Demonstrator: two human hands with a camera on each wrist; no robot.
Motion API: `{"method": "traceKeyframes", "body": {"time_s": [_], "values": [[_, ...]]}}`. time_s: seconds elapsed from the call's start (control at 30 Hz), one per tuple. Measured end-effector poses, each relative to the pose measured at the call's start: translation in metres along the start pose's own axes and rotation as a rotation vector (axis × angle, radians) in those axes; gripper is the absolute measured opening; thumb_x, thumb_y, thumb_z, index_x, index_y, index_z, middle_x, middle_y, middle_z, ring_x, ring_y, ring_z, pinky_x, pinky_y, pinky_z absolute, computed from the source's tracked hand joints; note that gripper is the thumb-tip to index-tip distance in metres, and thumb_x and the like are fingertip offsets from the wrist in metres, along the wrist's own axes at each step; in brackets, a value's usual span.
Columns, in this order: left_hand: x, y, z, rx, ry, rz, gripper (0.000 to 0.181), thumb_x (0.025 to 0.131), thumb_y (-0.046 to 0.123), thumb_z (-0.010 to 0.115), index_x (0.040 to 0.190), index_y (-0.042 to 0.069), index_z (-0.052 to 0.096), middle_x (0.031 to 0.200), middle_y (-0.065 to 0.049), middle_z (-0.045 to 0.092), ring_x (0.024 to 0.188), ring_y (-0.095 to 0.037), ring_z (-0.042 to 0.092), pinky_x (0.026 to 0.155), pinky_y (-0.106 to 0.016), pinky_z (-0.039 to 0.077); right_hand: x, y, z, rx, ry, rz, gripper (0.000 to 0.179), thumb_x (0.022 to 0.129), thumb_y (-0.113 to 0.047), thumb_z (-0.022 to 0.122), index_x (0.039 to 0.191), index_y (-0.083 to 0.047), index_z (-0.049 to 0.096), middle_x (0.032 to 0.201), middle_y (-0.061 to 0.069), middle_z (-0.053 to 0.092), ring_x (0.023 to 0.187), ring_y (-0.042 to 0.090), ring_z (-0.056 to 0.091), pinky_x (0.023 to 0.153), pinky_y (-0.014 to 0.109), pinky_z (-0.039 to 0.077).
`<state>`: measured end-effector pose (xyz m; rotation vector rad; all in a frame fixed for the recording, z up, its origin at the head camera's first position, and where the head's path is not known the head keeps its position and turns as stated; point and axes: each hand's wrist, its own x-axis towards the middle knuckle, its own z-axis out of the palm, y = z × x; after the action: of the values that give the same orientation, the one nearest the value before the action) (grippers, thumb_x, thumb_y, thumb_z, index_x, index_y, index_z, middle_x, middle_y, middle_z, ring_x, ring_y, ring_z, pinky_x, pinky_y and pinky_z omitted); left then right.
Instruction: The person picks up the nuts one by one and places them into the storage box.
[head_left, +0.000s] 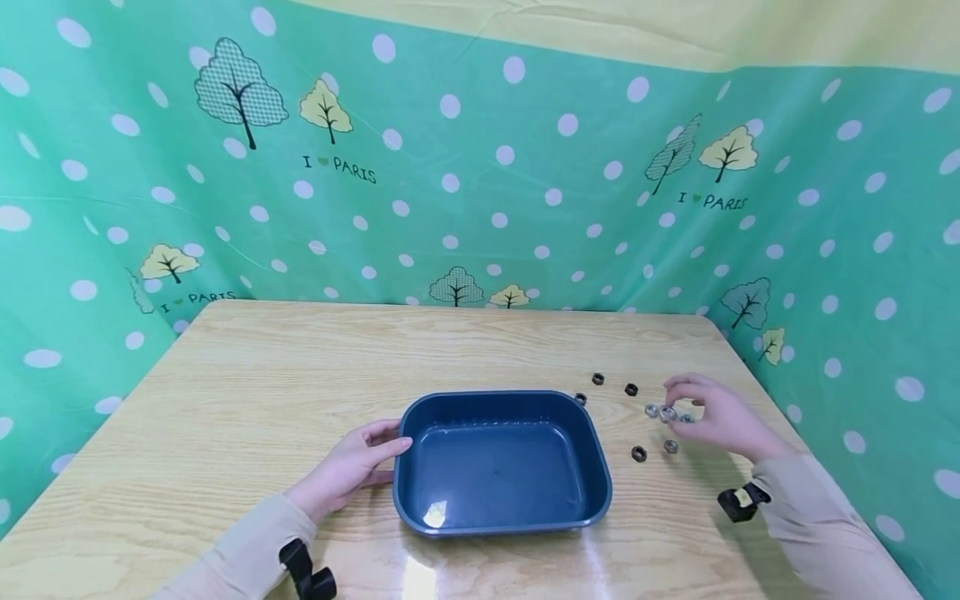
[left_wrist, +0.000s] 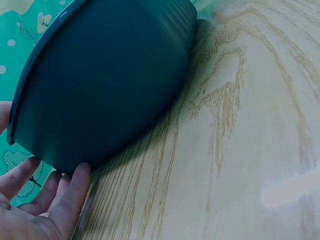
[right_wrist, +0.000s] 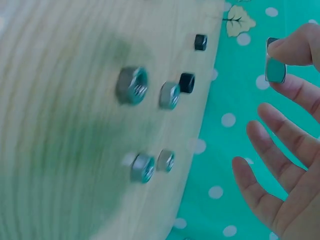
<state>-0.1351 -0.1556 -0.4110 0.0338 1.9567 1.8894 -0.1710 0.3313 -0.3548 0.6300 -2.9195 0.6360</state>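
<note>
My left hand (head_left: 352, 468) holds the left side of a dark blue plastic basin (head_left: 495, 475), thumb over the rim and fingers against the outer wall. In the left wrist view, fingertips touch the wall of the basin (left_wrist: 105, 85) low down. On the right, my right hand (head_left: 716, 417) pinches a silver hex nut (right_wrist: 276, 67) between thumb and index finger, above the table; the other fingers are spread. Below it lie loose silver nuts (right_wrist: 132, 86), one of them a silver nut (head_left: 671, 447) nearer the front. The basin's inside holds nothing visible.
Several black nuts lie around the silver ones: a black nut (head_left: 638, 453) near the basin's right side, another black nut (head_left: 597, 378) farther back, and one (head_left: 581, 399) by the basin's rim. A green dotted cloth (head_left: 450, 208) hangs behind and beside the wooden table (head_left: 300, 358).
</note>
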Motion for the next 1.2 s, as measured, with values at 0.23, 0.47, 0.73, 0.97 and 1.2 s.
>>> {"method": "traceKeyframes", "body": {"time_s": [0.23,0.47,0.73,0.97,1.2], "values": [[0.000,0.000,0.001,-0.001,0.012,-0.003,0.061,0.094,0.024,0.058,0.139,-0.008,0.034,0.132,-0.023,0.047,0.102,-0.013,0.059,0.089,-0.040,0.055,0.013,-0.018,-0.003,0.030,-0.007,-0.010,0.019,0.074,-0.006,0.073,0.083,-0.019,0.064,0.117,0.017,0.059,0.107,0.039,0.056,0.083,0.053,0.051],[-0.001,-0.001,0.001,0.004,0.022,-0.001,0.060,0.094,0.025,0.058,0.138,-0.008,0.036,0.131,-0.024,0.048,0.102,-0.014,0.059,0.089,-0.041,0.055,0.029,-0.036,-0.002,0.022,-0.005,-0.079,0.021,0.074,-0.004,0.071,0.083,-0.021,0.063,0.116,0.013,0.060,0.105,0.034,0.057,0.073,0.040,0.050],[-0.002,-0.001,0.003,0.005,0.031,-0.002,0.060,0.094,0.025,0.058,0.139,-0.008,0.036,0.133,-0.026,0.047,0.103,-0.015,0.060,0.089,-0.041,0.055,0.045,-0.058,0.001,0.056,-0.013,-0.133,0.021,0.073,-0.005,0.071,0.082,-0.022,0.063,0.117,0.010,0.061,0.108,0.033,0.057,0.081,0.043,0.049],[-0.002,-0.001,0.003,0.006,0.053,-0.014,0.059,0.093,0.025,0.059,0.138,-0.007,0.038,0.131,-0.023,0.049,0.102,-0.015,0.060,0.088,-0.041,0.055,0.062,-0.079,0.007,0.091,-0.018,-0.196,0.021,0.073,-0.005,0.071,0.083,-0.023,0.064,0.116,0.006,0.061,0.107,0.028,0.058,0.080,0.040,0.050],[-0.003,0.001,0.005,0.012,0.065,-0.020,0.059,0.093,0.026,0.060,0.137,-0.006,0.039,0.131,-0.022,0.050,0.103,-0.016,0.060,0.088,-0.041,0.055,0.074,-0.102,0.010,0.116,-0.015,-0.225,0.019,0.073,-0.007,0.071,0.083,-0.022,0.065,0.117,0.007,0.063,0.112,0.029,0.056,0.088,0.045,0.049]]}}
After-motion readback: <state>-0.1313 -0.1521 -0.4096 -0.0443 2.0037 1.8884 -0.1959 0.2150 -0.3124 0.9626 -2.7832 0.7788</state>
